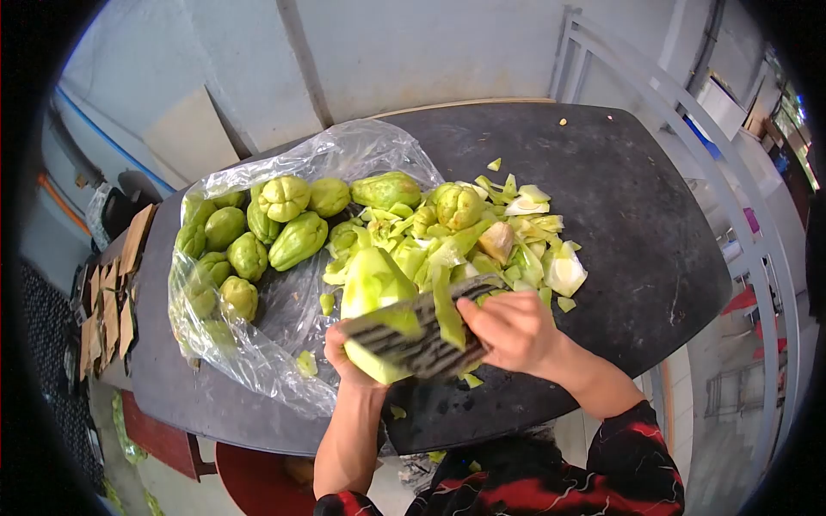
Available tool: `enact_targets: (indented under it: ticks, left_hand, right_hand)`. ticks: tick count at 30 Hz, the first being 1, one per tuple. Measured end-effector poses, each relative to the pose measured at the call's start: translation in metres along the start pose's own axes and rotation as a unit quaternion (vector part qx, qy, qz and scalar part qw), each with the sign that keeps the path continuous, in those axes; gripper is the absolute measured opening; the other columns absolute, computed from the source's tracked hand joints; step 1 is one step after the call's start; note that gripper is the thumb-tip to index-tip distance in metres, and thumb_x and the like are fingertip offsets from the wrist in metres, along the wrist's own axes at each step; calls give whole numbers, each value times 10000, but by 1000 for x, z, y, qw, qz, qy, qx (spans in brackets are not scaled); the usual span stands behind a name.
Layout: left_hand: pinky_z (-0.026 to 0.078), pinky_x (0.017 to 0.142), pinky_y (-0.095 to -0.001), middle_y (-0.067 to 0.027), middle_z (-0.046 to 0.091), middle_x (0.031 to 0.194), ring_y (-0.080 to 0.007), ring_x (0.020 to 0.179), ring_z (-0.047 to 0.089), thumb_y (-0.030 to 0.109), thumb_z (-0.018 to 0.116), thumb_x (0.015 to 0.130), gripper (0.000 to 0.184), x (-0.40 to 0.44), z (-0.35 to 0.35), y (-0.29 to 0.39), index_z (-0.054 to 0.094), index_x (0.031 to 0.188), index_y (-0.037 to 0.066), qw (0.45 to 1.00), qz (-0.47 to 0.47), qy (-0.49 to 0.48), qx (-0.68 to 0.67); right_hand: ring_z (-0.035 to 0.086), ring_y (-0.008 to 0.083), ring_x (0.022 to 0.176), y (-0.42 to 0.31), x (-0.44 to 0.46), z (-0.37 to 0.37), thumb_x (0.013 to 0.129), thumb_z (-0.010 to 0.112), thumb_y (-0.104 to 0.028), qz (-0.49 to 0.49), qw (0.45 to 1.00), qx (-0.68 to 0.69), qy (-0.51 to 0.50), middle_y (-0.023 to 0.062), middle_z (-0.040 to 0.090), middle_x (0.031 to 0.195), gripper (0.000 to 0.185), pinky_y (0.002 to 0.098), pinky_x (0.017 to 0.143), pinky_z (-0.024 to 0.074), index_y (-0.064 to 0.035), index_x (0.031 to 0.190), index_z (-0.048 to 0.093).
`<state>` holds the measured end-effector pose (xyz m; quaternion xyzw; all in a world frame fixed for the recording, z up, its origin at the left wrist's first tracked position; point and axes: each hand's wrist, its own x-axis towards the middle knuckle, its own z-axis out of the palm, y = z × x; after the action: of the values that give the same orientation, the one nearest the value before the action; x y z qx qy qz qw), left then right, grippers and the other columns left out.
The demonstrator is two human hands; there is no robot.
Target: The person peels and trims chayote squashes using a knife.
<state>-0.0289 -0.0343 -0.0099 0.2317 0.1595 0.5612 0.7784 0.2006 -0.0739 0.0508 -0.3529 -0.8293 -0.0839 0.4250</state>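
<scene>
My left hand (pixel 344 354) is closed around the lower end of a large, mostly peeled chayote (pixel 372 284), tilted over the table. In my right hand (pixel 516 331) is a broad-bladed knife (pixel 409 335), its handle hidden by my fingers. The blade has dark and pale streaks, blurred, and lies across the chayote's front. A long green strip of peel (pixel 445 305) hangs over the blade near my right fingers. Just beyond, a heap of peelings (pixel 413 254) and pale cut pieces (pixel 564 271) covers the middle of the table, with a whole chayote (pixel 459 206) on top.
At the left, a clear plastic bag (pixel 258 361) lies spread out with several whole chayotes (pixel 298 241) on it. Small scraps are scattered over the dark table (pixel 637 224). A grey metal railing (pixel 731 163) runs along the right, and a red stool (pixel 258 482) stands below the front edge.
</scene>
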Motion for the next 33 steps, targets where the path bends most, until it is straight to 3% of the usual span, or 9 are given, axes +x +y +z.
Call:
enact_targets:
  ticks: [1,3,11,14,17,21,23,27,33]
  left_hand:
    - [518,997,-584,-210,582,1344,-430,1205,585,595,637,798,840,0,0,1,450,1464,118,999,-3,-2,38]
    - [610,632,-591,-211,614,1259,-429,983,671,554,634,783,806,1,13,3,458,1424,97,998,-33,-48,12]
    - [597,657,-613,-217,610,1238,-459,1009,648,559,642,777,813,0,3,3,457,1425,104,997,-40,-57,26]
    - [584,679,-617,-213,601,1253,-460,1066,625,573,635,786,834,2,19,5,437,1448,107,993,-61,-99,10]
    - [575,730,-604,-182,616,1255,-440,1086,621,602,615,809,827,0,19,4,451,1457,115,993,-52,-107,15]
    - [494,977,-584,-133,619,1318,-361,1164,605,607,558,877,725,3,6,0,536,1399,103,997,2,-35,-74]
    - [457,1044,-543,-123,619,1334,-337,1194,593,557,518,937,637,7,10,3,560,1379,100,987,-9,100,-122]
    - [466,1049,-521,-190,601,1337,-387,1194,584,517,381,1017,602,8,16,-3,540,1382,67,989,-25,94,-113]
    - [449,1070,-537,-210,559,1396,-395,1238,562,604,396,996,701,9,-1,-10,474,1458,82,990,-49,40,-125]
  right_hand:
    - [654,215,563,9,-6,5,654,681,-30,30,999,-13,-18,67,630,658,344,344,484,518,38,992,680]
    - [667,220,580,29,-11,15,627,689,-30,87,995,-34,-40,63,641,669,376,348,503,530,29,998,683]
    - [687,260,614,20,-9,12,681,714,-32,53,998,-15,5,79,654,677,272,367,509,530,-19,948,660]
    - [686,296,630,38,-9,11,733,698,-26,186,978,-43,-83,90,652,683,203,389,521,532,-63,850,537]
    - [648,288,576,34,-11,12,730,699,1,165,984,-13,-61,96,621,672,276,372,505,498,-17,999,639]
    - [639,273,556,28,-14,19,708,703,1,126,991,-25,-35,79,601,647,277,365,494,494,11,981,657]
    - [645,227,561,21,-13,17,707,679,-24,56,997,-55,-7,57,603,638,267,361,494,510,-9,973,664]
    - [590,176,530,5,-5,15,737,674,-52,-35,997,-74,-10,23,548,625,283,309,469,465,39,1004,681]
    - [565,202,504,2,-8,17,717,676,-58,-59,996,-71,-1,53,532,609,363,315,457,444,92,1047,676]
